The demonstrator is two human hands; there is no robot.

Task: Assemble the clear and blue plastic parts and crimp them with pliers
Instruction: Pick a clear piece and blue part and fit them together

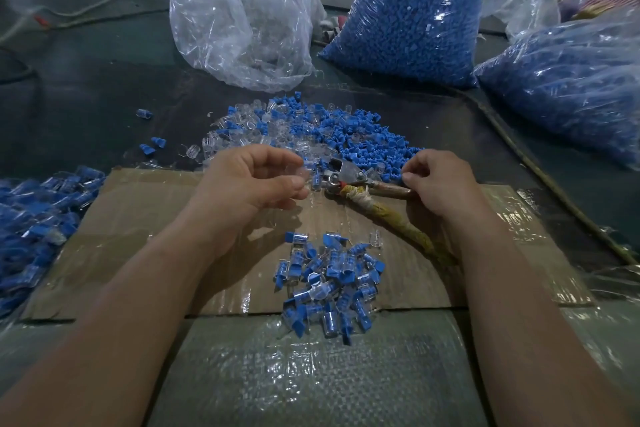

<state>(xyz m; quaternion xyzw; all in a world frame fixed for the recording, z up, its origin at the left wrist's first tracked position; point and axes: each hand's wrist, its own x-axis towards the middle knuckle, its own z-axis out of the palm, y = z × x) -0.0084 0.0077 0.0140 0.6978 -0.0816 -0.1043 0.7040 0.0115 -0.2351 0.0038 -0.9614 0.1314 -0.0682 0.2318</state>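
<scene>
left hand (256, 184): fingers curled, thumb and fingertips pinching a small clear plastic cap (300, 170). the cap sits at your fingertips, just left of the plier head.
clear cap handling: judged very light, stiff, thin-walled and glossy, so likely to slip. hold it by the side walls with light pressure and keep the open end free.
metal pliers with cloth-wrapped handles (349, 180): lying on the taped brown cardboard sheet (173, 218) between your hands, not gripped.
right hand (438, 184): fingers curled, thumb and forefinger closed on a small blue plastic plug (397, 179) at the near edge of the loose heap of clear and blue parts (311, 128).
blue plug handling: judged light, stiff and less brittle than the cap. take it by the wide head and leave the stem clear for entry.
</scene>
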